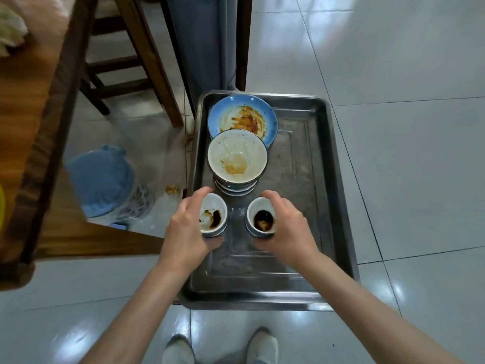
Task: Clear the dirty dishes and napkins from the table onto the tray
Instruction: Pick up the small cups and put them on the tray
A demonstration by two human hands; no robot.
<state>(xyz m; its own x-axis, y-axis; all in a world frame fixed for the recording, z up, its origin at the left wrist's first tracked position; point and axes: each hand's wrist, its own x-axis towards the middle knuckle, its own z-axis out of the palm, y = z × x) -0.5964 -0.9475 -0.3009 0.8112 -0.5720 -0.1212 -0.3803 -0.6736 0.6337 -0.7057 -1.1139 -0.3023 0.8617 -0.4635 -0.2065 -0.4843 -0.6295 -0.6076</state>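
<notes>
Holding one small dipping cup in each hand over the metal tray, so both hands are busy. The left hand has its fingers and thumb curled around the left sauce cup, which has a smear of dark sauce inside. The right hand grips the right sauce cup the same way, this one with a darker puddle at the bottom. The two cups sit side by side with a small gap between them, right down at the tray floor, though I honestly can't tell if they're touching it.

Just behind them on the tray is a stack of bowls, the top one white with orange residue. Behind that stack lies a blue plate with reddish-brown stains.

Off to the left is the wooden table with a crumpled napkin on its far end. A blue bin stands on the tiled floor beside it.
</notes>
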